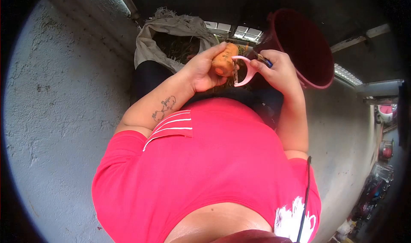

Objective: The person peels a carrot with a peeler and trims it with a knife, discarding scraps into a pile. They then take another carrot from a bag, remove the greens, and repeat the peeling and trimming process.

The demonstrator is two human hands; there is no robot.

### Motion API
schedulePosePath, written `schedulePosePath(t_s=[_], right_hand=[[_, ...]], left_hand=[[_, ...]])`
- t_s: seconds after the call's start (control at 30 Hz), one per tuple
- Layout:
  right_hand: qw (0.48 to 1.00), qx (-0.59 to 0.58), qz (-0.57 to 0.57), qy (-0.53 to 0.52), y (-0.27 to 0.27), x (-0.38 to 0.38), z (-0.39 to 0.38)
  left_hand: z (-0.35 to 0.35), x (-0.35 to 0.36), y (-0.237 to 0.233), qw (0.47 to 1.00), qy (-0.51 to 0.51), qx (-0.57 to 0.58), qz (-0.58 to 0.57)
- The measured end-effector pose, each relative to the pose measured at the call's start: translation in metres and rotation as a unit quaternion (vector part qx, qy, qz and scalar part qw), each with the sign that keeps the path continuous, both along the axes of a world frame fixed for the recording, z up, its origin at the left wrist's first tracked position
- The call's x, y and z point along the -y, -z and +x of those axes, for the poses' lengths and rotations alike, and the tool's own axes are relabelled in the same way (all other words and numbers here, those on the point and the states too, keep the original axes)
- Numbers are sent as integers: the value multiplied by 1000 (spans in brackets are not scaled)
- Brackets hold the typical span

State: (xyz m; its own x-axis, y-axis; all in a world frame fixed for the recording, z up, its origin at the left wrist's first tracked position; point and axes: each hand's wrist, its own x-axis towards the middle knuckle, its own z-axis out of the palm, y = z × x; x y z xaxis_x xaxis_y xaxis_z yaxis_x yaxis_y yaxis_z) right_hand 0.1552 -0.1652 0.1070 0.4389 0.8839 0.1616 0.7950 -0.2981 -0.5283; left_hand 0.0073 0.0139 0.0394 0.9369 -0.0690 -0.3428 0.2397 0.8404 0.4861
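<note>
As left hand [202, 71] grips carrot [224, 62], sack [147, 48], bucket [306, 46] nearby

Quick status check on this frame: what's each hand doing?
Left hand: closed around an orange carrot.
Right hand: closed on the pink peeler; a dark-and-blue item there is too unclear to name.

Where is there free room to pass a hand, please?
Open gaps seem to lie between left forearm and left wall, and between right forearm and right wall. Crowded: between sack and bucket, where the left hand holds an orange vegetable close to the pink peeler in the right hand.
</note>
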Motion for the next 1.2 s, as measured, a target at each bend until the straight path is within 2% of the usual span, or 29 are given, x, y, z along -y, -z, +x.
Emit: schedulePosePath(t_s=[0.23, 0.47, 0.53, 0.63, 0.77, 0.83, 0.97, 1.03, 1.07, 1.17, 1.2], right_hand=[[991, 137, 6, -3, -4, -10, -13], [982, 185, 18, -12, -9, -13, -23], [987, 158, 19, -31, -7, -12, -19], [992, 107, 7, -59, -1, -9, -12], [995, 42, -23, -89, 9, -9, -3], [998, -14, 6, -59, 22, -8, 13], [977, 103, -144, 120, 45, 0, 57], [968, 100, -163, 162, 42, 5, 63], [963, 98, -175, 181, 40, 6, 62], [987, 48, -95, 122, 23, -2, 32], [996, 40, -39, 74, 23, -6, 22]], left_hand=[[5, 19, 0, 996, -64, -62, 15], [0, 11, 16, 999, 1, -43, 33], [-5, 16, 9, 997, 4, -50, 61], [-16, 18, -6, 997, 27, -59, 46], [-22, 12, 7, 997, 60, -27, 42], [-23, 7, 8, 996, 78, -33, 33], [-28, -8, 12, 997, 81, -10, -14], [-28, -10, 3, 999, 38, -22, -7], [-26, -16, 11, 997, 52, 17, -55], [-17, -12, 17, 999, -5, -24, -44], [-15, -14, 26, 999, 24, 8, -46]])
